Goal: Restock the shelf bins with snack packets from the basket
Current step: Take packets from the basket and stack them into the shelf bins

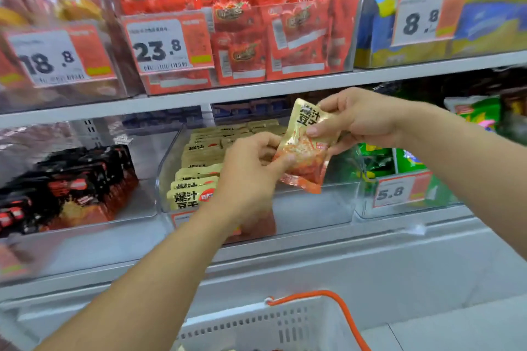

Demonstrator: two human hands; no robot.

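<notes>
Two shelf levels (256, 91) w/ clear bins, biggest things here. Top level: 3 bins in view, the middle one (285, 37) heaped w/ red packets, too jumbled to count. Lower level: 3 bins again. Left bin (85, 208) holds black packets stood on edge in a row; middle bin (313, 208) holds beige packets (196, 179) filed upright front to back, labels facing out, prob. so shoppers read them and more fit. Approx 7–8 in the near row, more behind, blurred. Its right half looks bare, so that's likely where new stock goes. Right bin has green packets, count unclear.

Price tags: 4 readable (18.8, 23.8, 8.8, 5.8), clipped to bin fronts.

Basket (285, 325): 1, white w/ orange handle, low at frame bottom under the shelf, near to hand for refills. Contents mostly out of view.

Hands: 2. Left hand (251, 174) pinches the lower edge of 1 snack packet (306, 148), thumb and fingers (265, 139) curled on it. Right hand (359, 120) grips the top edge, thumb on the face. Packet is in the air just above the middle bin's open side, tilted, label toward the person; two-handed hold prob. to square it up before slotting in.
</notes>
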